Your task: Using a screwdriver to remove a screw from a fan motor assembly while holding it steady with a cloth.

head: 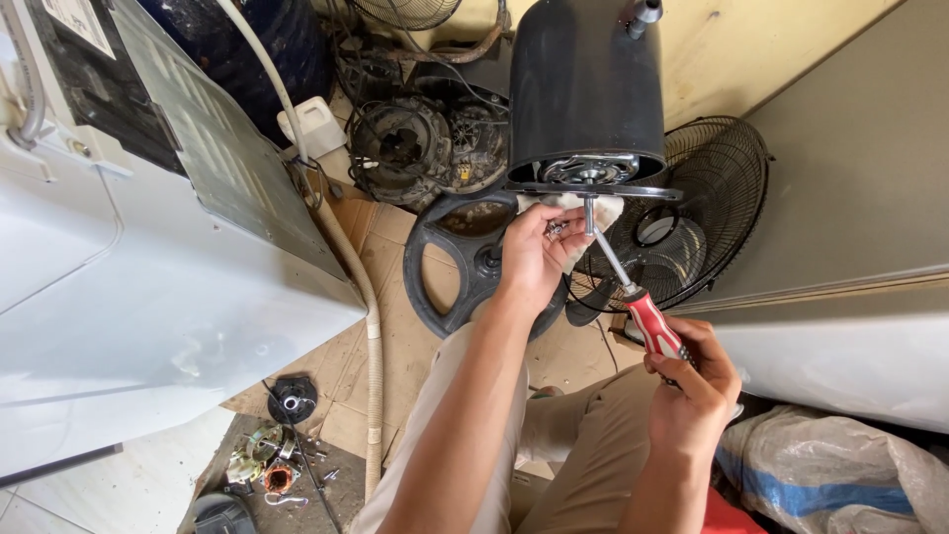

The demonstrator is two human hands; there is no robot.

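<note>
Filling the view from 8 to 11 o'clock is a white appliance casing (148, 297). At 12 o'clock stands a black motor housing (585, 84), with a wire fan guard (692, 218) at 2 o'clock behind it. The left hand (534, 255) pinches small screws just under the housing's metal base. The right hand (692, 381), at 4 o'clock, is clenched around a red-handled screwdriver (633, 297), whose tip meets the base.

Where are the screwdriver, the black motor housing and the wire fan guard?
screwdriver (652, 326): head view, on its red and white handle.
black motor housing (585, 84): head view, on its curved side wall.
wire fan guard (727, 188): head view, on its wire mesh.
</note>
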